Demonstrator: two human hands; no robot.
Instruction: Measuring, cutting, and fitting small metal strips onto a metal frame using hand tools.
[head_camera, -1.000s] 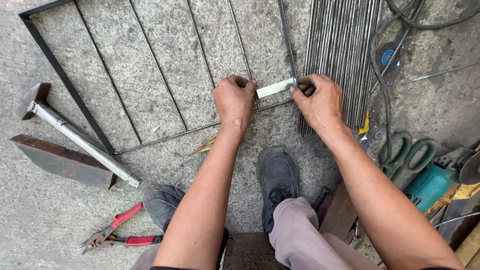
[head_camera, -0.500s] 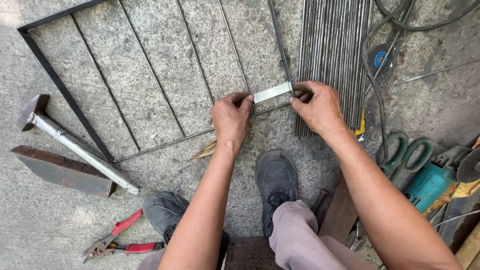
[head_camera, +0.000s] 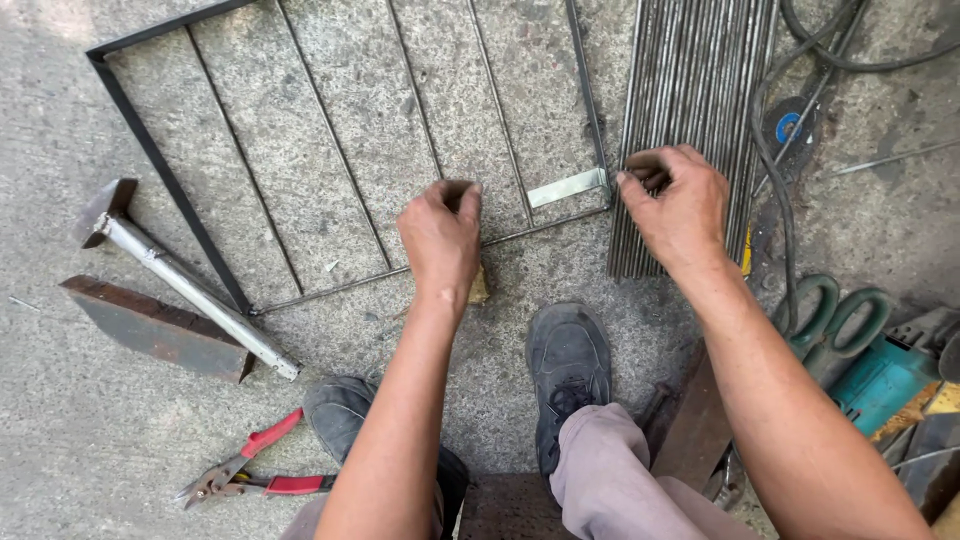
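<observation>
A black metal frame (head_camera: 160, 165) with thin rods welded across it lies on the concrete. A short flat light-metal strip (head_camera: 566, 187) rests on its lower right corner, against the frame's right bar. My left hand (head_camera: 440, 235) is curled with its fingers closed over the lower end of a thin rod, left of the strip and clear of it. My right hand (head_camera: 678, 200) sits over a bundle of steel rods (head_camera: 690, 90). It pinches a small dark piece (head_camera: 642, 172) right beside the strip's right end.
A hammer with a metal handle (head_camera: 180, 285) and a rusty steel wedge (head_camera: 160, 330) lie at the left. Red-handled snips (head_camera: 250, 475) lie by my shoes (head_camera: 566, 370). Cables (head_camera: 775, 180), green shears (head_camera: 830, 315) and a teal power tool (head_camera: 885, 385) crowd the right.
My left hand has let go of the strip's left end and moved left along the frame. The right hand has stayed at the strip's right end. The view has shifted slightly.
</observation>
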